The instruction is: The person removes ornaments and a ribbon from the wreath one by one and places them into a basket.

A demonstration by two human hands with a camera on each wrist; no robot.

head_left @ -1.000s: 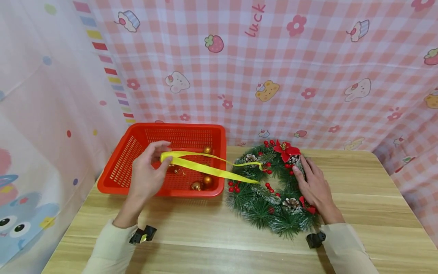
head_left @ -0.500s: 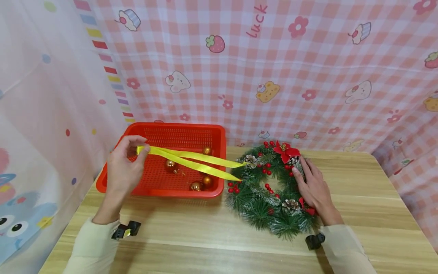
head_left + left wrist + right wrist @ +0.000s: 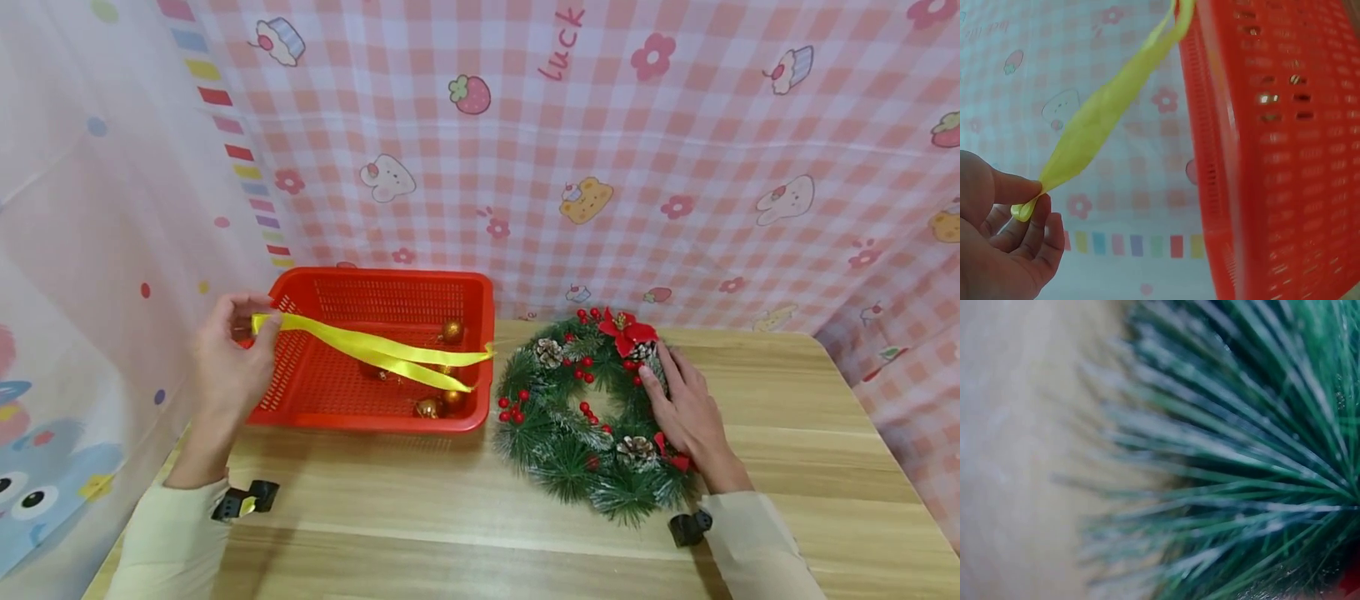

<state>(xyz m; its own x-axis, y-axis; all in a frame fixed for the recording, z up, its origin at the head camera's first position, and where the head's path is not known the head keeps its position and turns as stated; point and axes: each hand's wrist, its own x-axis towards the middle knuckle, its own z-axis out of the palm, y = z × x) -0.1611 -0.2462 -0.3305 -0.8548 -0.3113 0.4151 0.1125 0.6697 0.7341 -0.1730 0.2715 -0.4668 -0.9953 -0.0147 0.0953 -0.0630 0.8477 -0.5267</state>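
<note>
Between thumb and fingertips, my left hand [image 3: 236, 358] pinches a folded yellow ribbon [image 3: 352, 340] near the red basket's left side. Its two loose tails stretch rightward over the basket, one reaching the right rim. In the left wrist view the ribbon [image 3: 1094, 122] rises from the pinched fold toward the basket wall. My right hand [image 3: 686, 408] rests on the right side of a green pine wreath [image 3: 566, 467], fingers extended. Red berries, pinecones and a red poinsettia [image 3: 628, 332] decorate the wreath. The right wrist view holds only blurred frosted pine needles [image 3: 1241, 450]; the hand is not visible there.
The red plastic basket [image 3: 375, 423] stands left of the wreath, with several gold baubles [image 3: 452, 332] inside, partly covered by the ribbon. Both sit on a wooden table [image 3: 420, 517]. A pink checked curtain [image 3: 480, 167] hangs behind, and a white printed one at left.
My left hand has moved left across the basket, drawing the ribbon with it. The ribbon's tails have come away from the wreath and now lie above the basket. My right hand stays put.
</note>
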